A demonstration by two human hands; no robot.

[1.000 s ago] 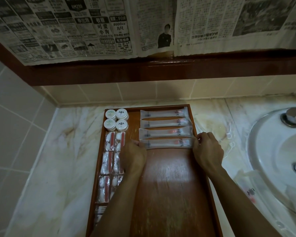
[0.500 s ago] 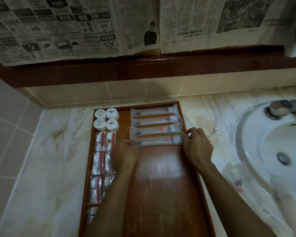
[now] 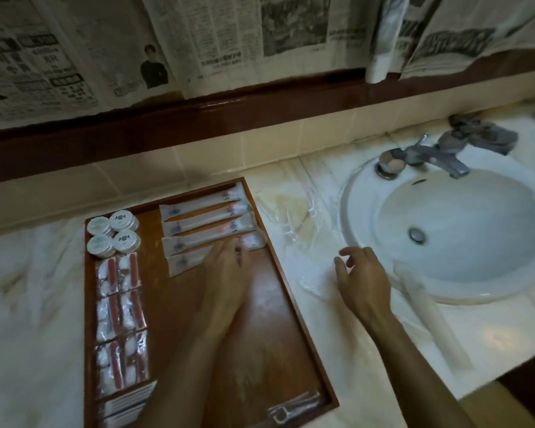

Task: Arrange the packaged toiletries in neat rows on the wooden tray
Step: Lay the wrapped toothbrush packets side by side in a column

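Observation:
The wooden tray lies on the marble counter. Several long white toothbrush packets are stacked in a row at its far right, round white tubs sit at its far left, and clear packets with red sticks run down the left side. My left hand rests flat on the tray, fingers touching the nearest long packet. My right hand hovers over the counter right of the tray, fingers loosely spread, holding nothing. One more long packet lies by the sink rim.
A white sink with a metal tap fills the right. Clear wrappers lie on the counter between tray and sink. A dark packet and a white striped packet sit at the tray's near end. Newspaper covers the wall.
My right hand left the end of the nearest long packet and moved right, off the tray, over the counter. My left hand slid right along that packet. The view swung right.

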